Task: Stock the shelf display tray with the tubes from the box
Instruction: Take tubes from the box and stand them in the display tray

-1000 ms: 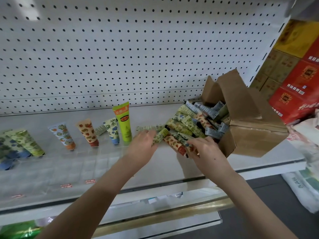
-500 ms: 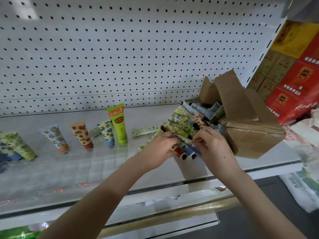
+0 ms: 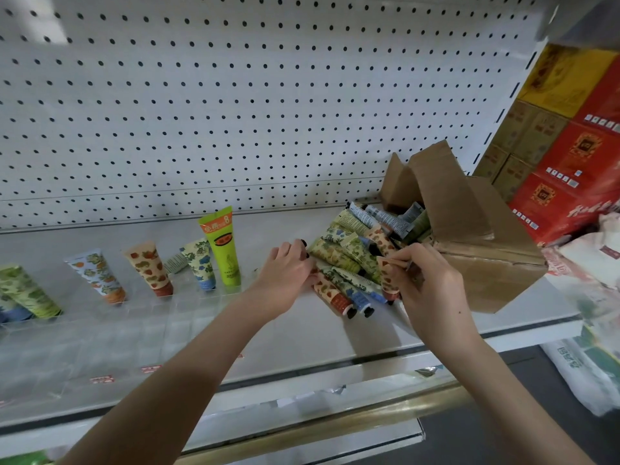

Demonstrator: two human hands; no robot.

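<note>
- Counting from the left edge, I make out six tubes standing cap-down in the clear display tray (image 3: 100, 333) on the shelf (image 3: 302, 340). They are a green patterned tube (image 3: 23, 290), a blue tube (image 3: 11, 313) half cut off beside it, a pale blue tube (image 3: 97, 273), a strawberry-print tube (image 3: 149, 268), a blue-flowered tube (image 3: 201, 263) and one tall lime-green tube (image 3: 221, 250).
- One small tube (image 3: 176, 263) lies flat behind them, between the strawberry-print and the blue-flowered ones.
- My operator's left hand (image 3: 288, 273) sits at the left edge of the pile of tubes (image 3: 339, 256), fingers bent onto it. I cannot tell whether it grips one.
- That pile spills from the box mouth onto the shelf, just right of the tray. The tubes overlap too much for a full count, but three at the front point their dark caps toward me.
- The right hand (image 3: 432, 286) pinches one orange tube (image 3: 387, 278) by its crimped end, cap hanging down over the pile. The two hands are apart, with the pile between them.
- One cardboard box (image 3: 469, 229) lies on its side at the shelf's right end, flaps open, with more tubes showing in its mouth.
- Red and yellow cartons (image 3: 570, 146) are stacked past the shelf, with white bags (image 3: 597, 263) below them.
</note>
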